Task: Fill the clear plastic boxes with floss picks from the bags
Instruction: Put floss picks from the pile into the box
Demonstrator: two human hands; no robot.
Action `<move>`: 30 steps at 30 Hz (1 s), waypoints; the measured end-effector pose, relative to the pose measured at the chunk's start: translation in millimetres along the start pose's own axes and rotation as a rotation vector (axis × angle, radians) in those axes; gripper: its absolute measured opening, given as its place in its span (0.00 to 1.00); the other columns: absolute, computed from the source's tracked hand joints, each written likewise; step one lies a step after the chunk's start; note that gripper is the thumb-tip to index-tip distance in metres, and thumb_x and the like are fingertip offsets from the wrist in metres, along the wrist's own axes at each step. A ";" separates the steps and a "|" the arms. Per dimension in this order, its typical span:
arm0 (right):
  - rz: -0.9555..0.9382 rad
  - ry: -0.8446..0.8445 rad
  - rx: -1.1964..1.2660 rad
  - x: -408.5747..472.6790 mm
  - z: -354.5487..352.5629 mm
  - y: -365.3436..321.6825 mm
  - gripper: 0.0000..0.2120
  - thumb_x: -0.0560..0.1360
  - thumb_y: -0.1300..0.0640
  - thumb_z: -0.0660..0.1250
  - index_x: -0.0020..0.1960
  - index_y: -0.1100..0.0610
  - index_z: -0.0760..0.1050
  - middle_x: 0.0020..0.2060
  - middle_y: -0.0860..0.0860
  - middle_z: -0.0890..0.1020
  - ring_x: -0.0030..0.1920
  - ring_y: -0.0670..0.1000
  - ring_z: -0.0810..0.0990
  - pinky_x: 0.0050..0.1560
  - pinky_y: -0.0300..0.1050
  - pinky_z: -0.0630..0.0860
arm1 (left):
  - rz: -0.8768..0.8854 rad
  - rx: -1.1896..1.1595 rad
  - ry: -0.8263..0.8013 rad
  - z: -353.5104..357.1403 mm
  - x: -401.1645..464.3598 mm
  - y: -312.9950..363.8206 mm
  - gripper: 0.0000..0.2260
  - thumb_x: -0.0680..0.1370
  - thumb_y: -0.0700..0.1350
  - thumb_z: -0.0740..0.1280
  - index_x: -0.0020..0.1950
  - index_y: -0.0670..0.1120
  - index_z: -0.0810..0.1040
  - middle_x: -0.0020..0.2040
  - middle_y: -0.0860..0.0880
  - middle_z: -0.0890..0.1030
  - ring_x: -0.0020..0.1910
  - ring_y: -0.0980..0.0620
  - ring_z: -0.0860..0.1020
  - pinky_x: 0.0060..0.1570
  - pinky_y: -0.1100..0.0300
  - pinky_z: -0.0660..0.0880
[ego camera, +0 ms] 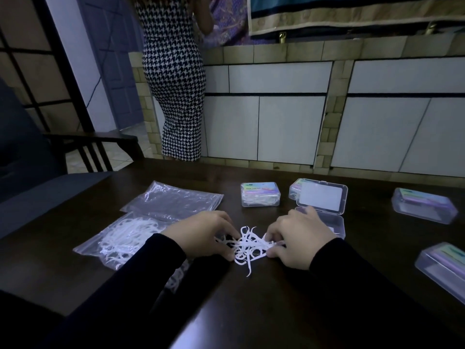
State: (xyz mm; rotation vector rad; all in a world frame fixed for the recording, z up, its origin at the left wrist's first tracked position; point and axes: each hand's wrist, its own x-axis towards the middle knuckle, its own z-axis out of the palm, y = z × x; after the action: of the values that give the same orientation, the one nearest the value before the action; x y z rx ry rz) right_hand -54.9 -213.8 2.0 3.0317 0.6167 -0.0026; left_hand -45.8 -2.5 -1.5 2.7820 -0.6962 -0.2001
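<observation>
One loose heap of white floss picks (pixel 249 244) is recorded on the dark wooden table (pixel 289 311), near its middle, gathered between two hands. The left hand (pixel 201 238) is curled over the heap's left side, its fingertips pinching picks; the right hand (pixel 299 240) is curled over the right side, its thumb and fingers likewise grasping picks. Both arms are clad in dark sleeves (pixel 141 280).

Five clear plastic boxes are listed. An open box (pixel 332 222) lies just behind the right hand, its lid (pixel 320 196) raised toward the far edge; its contents are hidden by the hand. A closed box (pixel 260 194), filled with white picks under a coloured label, stands toward the far edge, behind the heap. A further box (pixel 295 188) is partly hidden behind the raised lid; what it holds cannot be told. Two closed boxes are placed at the right edge, one farther (pixel 424 205) and one nearer (pixel 442 268); each shows a coloured label, and picks cannot be made out inside.

Two clear bags are noted at the left side: one (pixel 118 240) holding white picks, nearer the left hand, and one flat bag (pixel 173 201) behind it, with no contents discernible.

Beyond the far edge, a person in a houndstooth dress (pixel 176 79) stands at a tiled counter with white cabinet doors (pixel 289 129). A dark chair (pixel 88 144) stands off the far left corner.
</observation>
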 end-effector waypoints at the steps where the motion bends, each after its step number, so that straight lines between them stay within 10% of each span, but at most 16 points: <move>1: 0.003 0.037 -0.027 0.1 1.5 -0.5 0.14 0.76 0.41 0.65 0.59 0.43 0.76 0.56 0.44 0.78 0.59 0.49 0.70 0.62 0.51 0.59 | 0.004 0.001 0.017 0.7 0.5 0.2 0.20 0.70 0.52 0.75 0.62 0.54 0.80 0.58 0.56 0.74 0.48 0.58 0.75 0.54 0.59 0.73; 9: 0.052 0.017 -0.066 -1.1 5.7 3.8 0.12 0.78 0.43 0.62 0.58 0.47 0.76 0.56 0.48 0.80 0.60 0.51 0.71 0.59 0.52 0.60 | 0.050 -0.040 0.151 5.3 4.0 0.8 0.09 0.69 0.52 0.76 0.47 0.52 0.85 0.51 0.57 0.80 0.41 0.64 0.73 0.48 0.61 0.74; 30: 0.191 0.136 0.234 -17.5 -3.9 21.1 0.12 0.76 0.40 0.64 0.55 0.44 0.79 0.51 0.44 0.80 0.49 0.47 0.65 0.57 0.46 0.62 | 0.226 0.127 0.398 36.9 20.6 9.0 0.12 0.80 0.52 0.60 0.51 0.46 0.79 0.47 0.51 0.77 0.48 0.50 0.72 0.48 0.57 0.72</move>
State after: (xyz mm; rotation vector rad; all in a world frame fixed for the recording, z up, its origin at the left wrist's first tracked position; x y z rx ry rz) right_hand -62.9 -239.8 7.0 3.3276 0.3540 0.1503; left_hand -39.0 -28.2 -35.6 2.7040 -0.9297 0.4431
